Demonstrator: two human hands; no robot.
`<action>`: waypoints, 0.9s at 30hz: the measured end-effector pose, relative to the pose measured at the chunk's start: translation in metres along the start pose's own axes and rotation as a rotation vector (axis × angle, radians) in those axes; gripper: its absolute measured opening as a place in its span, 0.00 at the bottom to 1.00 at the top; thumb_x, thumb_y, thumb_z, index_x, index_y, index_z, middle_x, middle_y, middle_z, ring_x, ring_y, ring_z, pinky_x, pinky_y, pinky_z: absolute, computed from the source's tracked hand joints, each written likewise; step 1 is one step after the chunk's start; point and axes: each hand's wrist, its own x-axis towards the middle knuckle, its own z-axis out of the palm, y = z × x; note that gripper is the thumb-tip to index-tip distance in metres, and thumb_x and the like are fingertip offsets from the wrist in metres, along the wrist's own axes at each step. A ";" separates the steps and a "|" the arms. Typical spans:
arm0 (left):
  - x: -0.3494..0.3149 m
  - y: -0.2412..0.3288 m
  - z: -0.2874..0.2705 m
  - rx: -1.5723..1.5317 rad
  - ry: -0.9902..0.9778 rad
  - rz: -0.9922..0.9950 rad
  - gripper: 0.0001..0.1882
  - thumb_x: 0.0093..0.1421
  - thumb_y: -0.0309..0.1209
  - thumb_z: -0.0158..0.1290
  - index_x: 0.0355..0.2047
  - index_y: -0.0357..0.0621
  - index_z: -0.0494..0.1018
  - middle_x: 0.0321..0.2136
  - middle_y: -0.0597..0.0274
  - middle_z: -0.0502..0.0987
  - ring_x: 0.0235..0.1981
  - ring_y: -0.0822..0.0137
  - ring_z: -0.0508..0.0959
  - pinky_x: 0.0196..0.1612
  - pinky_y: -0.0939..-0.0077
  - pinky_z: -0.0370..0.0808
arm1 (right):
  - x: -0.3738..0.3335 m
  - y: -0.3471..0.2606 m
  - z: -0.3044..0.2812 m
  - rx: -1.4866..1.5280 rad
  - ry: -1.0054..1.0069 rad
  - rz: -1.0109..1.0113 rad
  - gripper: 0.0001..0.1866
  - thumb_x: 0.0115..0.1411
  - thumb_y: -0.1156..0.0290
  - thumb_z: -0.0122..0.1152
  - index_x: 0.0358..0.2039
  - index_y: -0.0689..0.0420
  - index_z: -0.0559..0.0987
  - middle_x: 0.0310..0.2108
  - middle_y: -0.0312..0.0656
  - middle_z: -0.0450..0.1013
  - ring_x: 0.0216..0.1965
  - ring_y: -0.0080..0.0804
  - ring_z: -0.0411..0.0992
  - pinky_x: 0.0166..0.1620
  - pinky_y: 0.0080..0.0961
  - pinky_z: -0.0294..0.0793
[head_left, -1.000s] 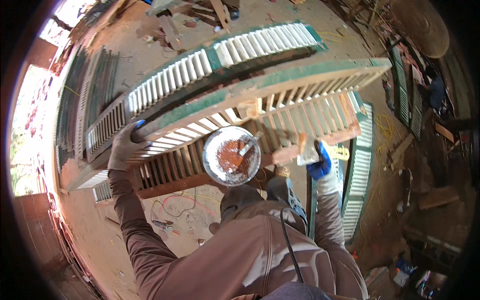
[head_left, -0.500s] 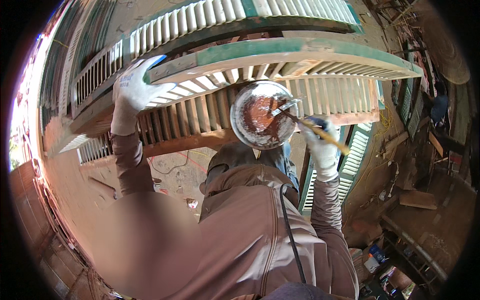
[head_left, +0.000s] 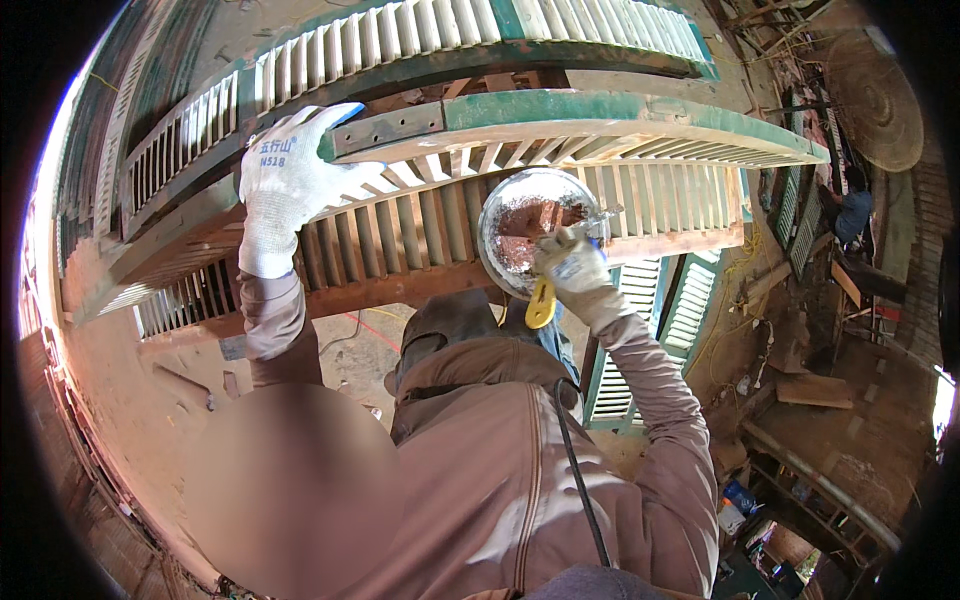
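My left hand (head_left: 280, 170), in a white knit glove, grips the left end of a louvred wooden shutter (head_left: 560, 110) with green paint along its edge. Its thumb and fingers lie on either side of the frame. In my gloved right hand (head_left: 575, 265) is a paintbrush (head_left: 541, 303), its yellow handle end sticking out below the fist. The brush head is over a round metal pot (head_left: 490, 250), mostly hidden by the hand and its exact outline hard to make out. Reddish-brown paint coats the inside of the pot, which rests by the slats of a lower shutter (head_left: 420, 225).
Another louvred shutter (head_left: 440, 28) lies beyond, and a green one (head_left: 690, 310) stands lower right. Yellow cord (head_left: 745, 265) trails over the dirt floor. At the far right a person (head_left: 853, 215) is near more shutters, with a wood block (head_left: 815, 390) closer in.
My right hand has moved left to the pot and turned, so the brush handle now points down toward me instead of right. My left hand still holds the shutter's end.
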 end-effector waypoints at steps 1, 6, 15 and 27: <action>-0.002 -0.002 0.001 0.016 0.023 0.014 0.35 0.45 0.48 0.70 0.55 0.54 0.76 0.47 0.58 0.81 0.49 0.56 0.80 0.53 0.63 0.76 | -0.009 0.009 -0.004 0.087 0.084 0.005 0.10 0.58 0.65 0.60 0.39 0.52 0.81 0.43 0.40 0.77 0.48 0.42 0.74 0.47 0.38 0.77; -0.006 -0.001 -0.003 -0.053 0.027 0.012 0.36 0.44 0.50 0.70 0.54 0.55 0.77 0.46 0.57 0.81 0.49 0.55 0.80 0.53 0.61 0.76 | -0.068 0.050 -0.026 0.869 0.307 0.273 0.16 0.68 0.74 0.53 0.54 0.55 0.80 0.48 0.43 0.78 0.41 0.33 0.79 0.36 0.25 0.83; -0.004 -0.001 -0.004 -0.058 0.111 0.073 0.39 0.39 0.52 0.71 0.53 0.54 0.77 0.44 0.56 0.81 0.46 0.54 0.81 0.50 0.59 0.76 | -0.080 0.040 -0.102 1.840 0.862 0.643 0.21 0.69 0.61 0.57 0.57 0.61 0.75 0.44 0.40 0.78 0.36 0.29 0.79 0.35 0.26 0.80; -0.005 0.001 -0.005 -0.114 0.096 0.052 0.31 0.42 0.48 0.72 0.46 0.50 0.80 0.41 0.58 0.82 0.45 0.55 0.82 0.50 0.61 0.76 | 0.044 0.059 -0.114 -0.415 0.792 0.603 0.26 0.54 0.70 0.62 0.55 0.62 0.75 0.53 0.50 0.71 0.46 0.50 0.71 0.47 0.40 0.78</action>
